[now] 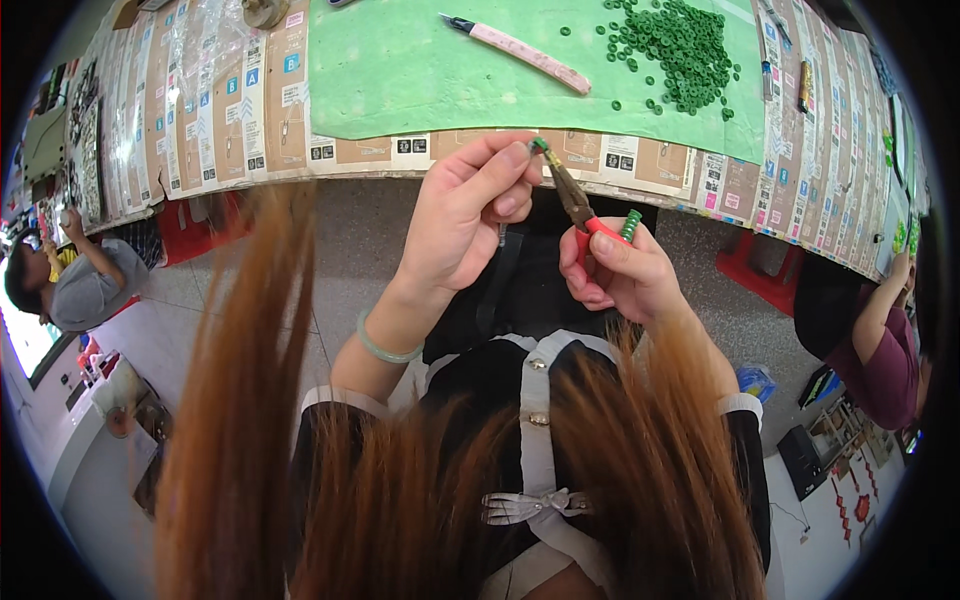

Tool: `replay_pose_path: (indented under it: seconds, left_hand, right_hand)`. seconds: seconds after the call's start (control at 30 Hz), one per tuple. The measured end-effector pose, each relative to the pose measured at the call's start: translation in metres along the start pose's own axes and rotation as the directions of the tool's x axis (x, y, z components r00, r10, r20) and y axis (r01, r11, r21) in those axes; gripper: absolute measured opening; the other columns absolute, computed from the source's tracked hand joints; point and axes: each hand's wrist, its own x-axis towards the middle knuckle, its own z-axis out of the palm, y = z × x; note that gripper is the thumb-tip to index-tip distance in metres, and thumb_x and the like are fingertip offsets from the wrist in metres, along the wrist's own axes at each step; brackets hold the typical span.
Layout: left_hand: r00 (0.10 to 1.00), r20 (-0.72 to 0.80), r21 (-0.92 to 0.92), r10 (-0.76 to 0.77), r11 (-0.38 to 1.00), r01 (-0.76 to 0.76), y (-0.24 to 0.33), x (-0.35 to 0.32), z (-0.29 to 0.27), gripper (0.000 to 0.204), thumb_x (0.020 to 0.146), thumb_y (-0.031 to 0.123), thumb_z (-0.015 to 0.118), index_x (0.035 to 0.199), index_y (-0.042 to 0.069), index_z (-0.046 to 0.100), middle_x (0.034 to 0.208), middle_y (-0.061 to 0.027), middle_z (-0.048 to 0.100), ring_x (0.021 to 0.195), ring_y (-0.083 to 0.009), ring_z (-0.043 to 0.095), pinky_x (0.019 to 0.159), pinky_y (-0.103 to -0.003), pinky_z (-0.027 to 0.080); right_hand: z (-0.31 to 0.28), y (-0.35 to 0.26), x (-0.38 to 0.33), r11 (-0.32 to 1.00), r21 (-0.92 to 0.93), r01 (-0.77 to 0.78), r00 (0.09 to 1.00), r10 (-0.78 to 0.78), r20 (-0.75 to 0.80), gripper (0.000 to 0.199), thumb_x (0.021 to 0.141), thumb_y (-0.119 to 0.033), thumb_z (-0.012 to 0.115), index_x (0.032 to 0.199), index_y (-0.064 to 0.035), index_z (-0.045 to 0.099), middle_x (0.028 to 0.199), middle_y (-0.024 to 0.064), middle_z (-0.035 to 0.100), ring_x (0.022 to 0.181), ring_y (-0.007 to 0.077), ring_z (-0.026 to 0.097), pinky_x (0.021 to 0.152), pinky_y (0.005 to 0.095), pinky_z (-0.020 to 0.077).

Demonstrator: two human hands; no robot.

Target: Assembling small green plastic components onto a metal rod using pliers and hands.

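My left hand [465,200] is closed, its thumb and forefinger pinching a small green ring [540,145] just off the table's near edge. My right hand [640,272] grips pliers [574,200] with red handles. Their jaws point up and away, with the tips at the green ring; a small yellowish piece shows beside the jaws. A short stack of green rings [631,225] sticks up between the fingers of my right hand. What threads the stack together is hidden.
On the table, a green mat [420,70] bears a loose pile of green rings [685,55] and a pen-like tool with a pink-wrapped handle [530,58]. Printed cardboard [230,130] covers the tabletop. Other people sit at the far left [90,280] and right [890,350]. My long hair hangs below.
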Motion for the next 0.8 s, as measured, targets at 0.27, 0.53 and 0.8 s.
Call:
replay_pose_path:
  seconds: [0.27,0.53,0.8]
  left_hand:
    - [0.970,-0.126,-0.323,0.206,0.916,-0.236,0.031,0.016,-0.014,0.023,0.097,0.015,0.040,0.113,-0.001,0.046,0.082,-0.0038,0.047,0.064,-0.0083,0.037,0.056,-0.020,0.033]
    - [0.916,-0.014,-0.164,0.401,0.903,-0.397,0.018,0.017,0.008,0.019,0.096,0.016,0.041,0.110,0.003,0.046,0.083,-0.0022,0.045,0.064,-0.0093,0.036,0.058,-0.023,0.032]
    - [0.834,-0.032,-0.078,0.551,0.831,-0.551,0.012,0.019,-0.003,0.012,0.096,0.016,0.042,0.102,0.007,0.047,0.087,-0.0030,0.049,0.075,-0.0134,0.044,0.072,-0.029,0.040]
  right_hand:
    - [-0.013,-0.019,-0.013,0.737,-0.674,-0.048,0.970,-0.126,-0.207,0.027,0.082,-0.026,0.062,0.085,0.0007,0.063,0.061,0.0001,0.054,0.053,0.0071,0.047,0.049,0.0230,0.0378]
    - [0.014,-0.024,-0.008,0.395,-0.914,-0.090,0.960,-0.210,-0.186,0.029,0.080,-0.028,0.064,0.090,-0.0006,0.064,0.059,0.0145,0.055,0.053,0.0221,0.053,0.055,0.0305,0.0427]
    - [0.002,-0.015,-0.002,0.369,-0.929,0.013,0.900,-0.410,-0.151,0.027,0.080,-0.025,0.064,0.093,-0.0013,0.062,0.070,0.0133,0.060,0.062,0.0219,0.058,0.060,0.0290,0.0442]
